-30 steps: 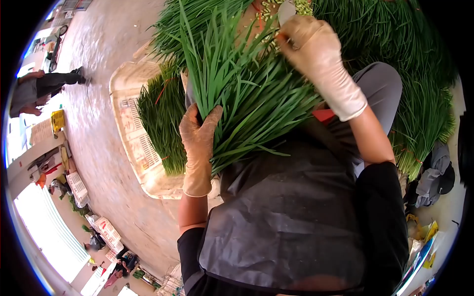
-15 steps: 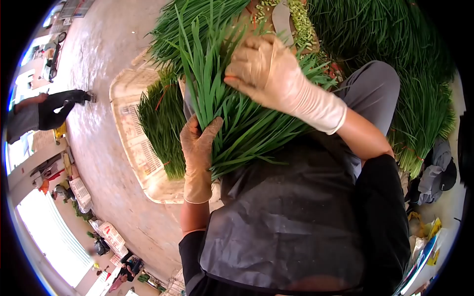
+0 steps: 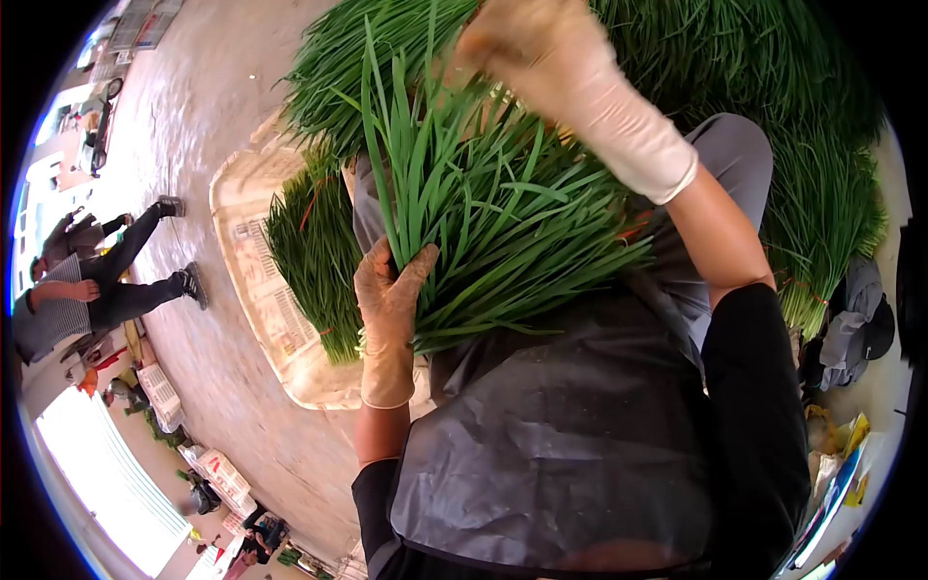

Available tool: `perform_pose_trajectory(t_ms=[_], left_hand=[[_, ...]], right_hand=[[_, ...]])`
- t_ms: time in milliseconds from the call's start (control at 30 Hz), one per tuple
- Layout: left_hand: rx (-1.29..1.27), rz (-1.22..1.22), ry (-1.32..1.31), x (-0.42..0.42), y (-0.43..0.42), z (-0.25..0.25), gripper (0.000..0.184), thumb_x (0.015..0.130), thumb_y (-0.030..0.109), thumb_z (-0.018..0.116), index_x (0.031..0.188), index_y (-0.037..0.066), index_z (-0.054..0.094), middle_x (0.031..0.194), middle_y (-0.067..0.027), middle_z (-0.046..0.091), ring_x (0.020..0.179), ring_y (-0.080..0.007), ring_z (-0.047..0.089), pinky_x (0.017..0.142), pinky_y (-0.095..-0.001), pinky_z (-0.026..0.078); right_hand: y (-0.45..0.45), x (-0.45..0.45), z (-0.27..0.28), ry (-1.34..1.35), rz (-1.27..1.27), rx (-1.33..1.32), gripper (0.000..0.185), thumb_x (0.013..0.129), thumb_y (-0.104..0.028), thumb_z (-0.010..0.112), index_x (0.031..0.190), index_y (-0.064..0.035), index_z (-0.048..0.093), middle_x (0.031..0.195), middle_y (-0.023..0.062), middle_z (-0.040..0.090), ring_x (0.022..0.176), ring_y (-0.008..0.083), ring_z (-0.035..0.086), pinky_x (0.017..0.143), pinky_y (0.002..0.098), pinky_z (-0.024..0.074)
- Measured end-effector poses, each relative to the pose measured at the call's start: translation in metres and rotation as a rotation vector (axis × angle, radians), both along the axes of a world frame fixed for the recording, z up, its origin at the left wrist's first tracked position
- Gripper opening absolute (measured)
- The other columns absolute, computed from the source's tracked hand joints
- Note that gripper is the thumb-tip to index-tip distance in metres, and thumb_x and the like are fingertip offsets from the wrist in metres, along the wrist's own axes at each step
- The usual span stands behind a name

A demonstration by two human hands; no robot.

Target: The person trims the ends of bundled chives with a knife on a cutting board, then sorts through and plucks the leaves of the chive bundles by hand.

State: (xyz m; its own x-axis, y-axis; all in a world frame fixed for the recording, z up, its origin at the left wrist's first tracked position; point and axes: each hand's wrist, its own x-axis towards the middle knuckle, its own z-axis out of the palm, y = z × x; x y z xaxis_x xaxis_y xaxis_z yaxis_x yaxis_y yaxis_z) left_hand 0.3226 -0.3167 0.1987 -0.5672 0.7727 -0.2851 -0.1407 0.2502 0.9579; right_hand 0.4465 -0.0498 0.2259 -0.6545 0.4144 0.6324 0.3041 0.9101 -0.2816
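Note:
A loose bunch of long green garlic chives (image 3: 522, 213) fans across my lap, leaves spreading up and to the right. My left hand (image 3: 391, 285), in a dirt-stained pale glove, is closed around its left side with the thumb pressed on the leaves. My right hand (image 3: 541, 53), gloved too, is raised above the bunch near the top edge. Motion smears its fingers, so I cannot tell whether it holds anything. Another heap of chives (image 3: 372, 72) lies just left of it. A small red-orange strip (image 3: 634, 228) shows at the bunch's right side.
A pale plastic crate (image 3: 235, 266) stands on the floor at left, holding banded chives (image 3: 314, 256). More chives (image 3: 817, 184) are piled along the right, by grey and black cloth (image 3: 851, 329). Two people, one in a striped top (image 3: 63, 300), are at far left.
My right hand has moved up, away from the leaves. The bunch's right part lies spread wider. My left hand keeps its grip. At far left, the walking people have shifted and a second one shows.

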Motion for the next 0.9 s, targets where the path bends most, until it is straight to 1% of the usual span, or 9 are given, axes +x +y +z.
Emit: perform_pose_trajectory(t_ms=[167,367,433,467,500,567,633,833,900], left_hand=[[-0.001,0.014,0.034,0.002,0.002,-0.002,0.025,0.084,0.0,0.069,0.109,-0.003,0.066,0.099,-0.0036,0.068,0.086,-0.0087,0.061,0.082,-0.0224,0.048],[-0.026,-0.007,0.017,0.003,0.005,0.001,0.024,0.085,0.0,0.068,0.109,-0.002,0.066,0.097,-0.0023,0.068,0.086,-0.0072,0.06,0.08,-0.0214,0.047],[-0.041,-0.004,0.034,0.004,0.005,0.001,0.024,0.085,0.0,0.068,0.109,-0.002,0.066,0.097,-0.0022,0.068,0.086,-0.0067,0.06,0.08,-0.0211,0.047],[-0.032,-0.01,0.043,0.006,0.005,0.001,0.023,0.085,0.001,0.068,0.108,-0.002,0.066,0.096,-0.0023,0.068,0.086,-0.0063,0.059,0.079,-0.0207,0.046],[-0.023,-0.019,0.052,0.007,0.004,0.001,0.022,0.085,0.001,0.067,0.108,-0.002,0.066,0.095,-0.0024,0.068,0.085,-0.0059,0.059,0.079,-0.0203,0.046],[-0.017,-0.03,0.067,0.002,0.004,-0.004,0.023,0.085,0.001,0.067,0.109,-0.002,0.065,0.096,-0.0019,0.068,0.085,-0.0064,0.058,0.079,-0.0208,0.046],[-0.065,-0.082,0.227,-0.008,0.007,-0.005,0.024,0.086,0.002,0.066,0.11,-0.002,0.065,0.096,-0.001,0.068,0.084,-0.0079,0.059,0.079,-0.0229,0.046],[0.085,-0.486,0.314,-0.058,-0.042,0.006,0.11,0.072,0.039,0.081,0.152,0.004,0.015,0.155,-0.0187,0.023,0.143,-0.0288,0.023,0.114,-0.0385,0.025],[-0.172,-0.481,0.436,-0.06,-0.088,-0.016,0.14,0.044,0.033,0.092,0.153,0.005,0.009,0.157,-0.0198,0.017,0.143,-0.0338,0.023,0.115,-0.0427,0.026]], right_hand=[[0.031,0.031,0.003,0.071,0.086,-0.317,0.026,0.084,-0.016,0.066,0.107,-0.0047,0.063,0.085,0.0128,0.065,0.078,0.0284,0.064,0.071,0.0382,0.0497],[-0.003,0.014,-0.008,-0.138,0.186,0.2,0.028,0.073,-0.028,0.072,0.096,-0.0127,0.067,0.092,0.0076,0.061,0.097,0.0293,0.058,0.088,0.0442,0.0443],[0.007,0.019,0.0,-0.049,0.139,-0.115,0.018,0.076,-0.022,0.072,0.086,-0.0083,0.067,0.085,0.0076,0.063,0.09,0.0279,0.061,0.085,0.0419,0.0469],[0.009,0.027,0.006,0.243,0.309,-0.936,0.014,0.081,-0.016,0.07,0.078,-0.0024,0.065,0.085,0.0078,0.067,0.089,0.0243,0.064,0.081,0.0391,0.0487],[0.025,0.033,-0.003,0.248,0.174,-0.999,0.02,0.089,-0.019,0.064,0.092,0.0011,0.066,0.1,0.0129,0.068,0.096,0.0216,0.063,0.082,0.0354,0.0489],[0.04,0.048,-0.014,-0.005,-0.081,-0.112,0.03,0.093,-0.022,0.062,0.11,0.0013,0.062,0.111,0.0144,0.065,0.096,0.0202,0.061,0.083,0.0321,0.0483],[0.03,0.055,-0.008,0.012,0.026,-0.39,0.038,0.093,-0.026,0.062,0.119,0.0005,0.056,0.114,0.0159,0.063,0.098,0.0218,0.061,0.085,0.0322,0.048],[0.019,0.109,-0.065,-0.18,0.139,-1.012,0.046,0.098,-0.039,0.053,0.128,-0.0035,0.055,0.11,0.0088,0.066,0.097,0.0151,0.062,0.082,0.0306,0.0506],[0.02,0.133,-0.086,-0.265,-0.003,-1.066,0.046,0.098,-0.038,0.053,0.128,-0.0037,0.056,0.111,0.0089,0.065,0.097,0.0154,0.061,0.088,0.0289,0.0485]])
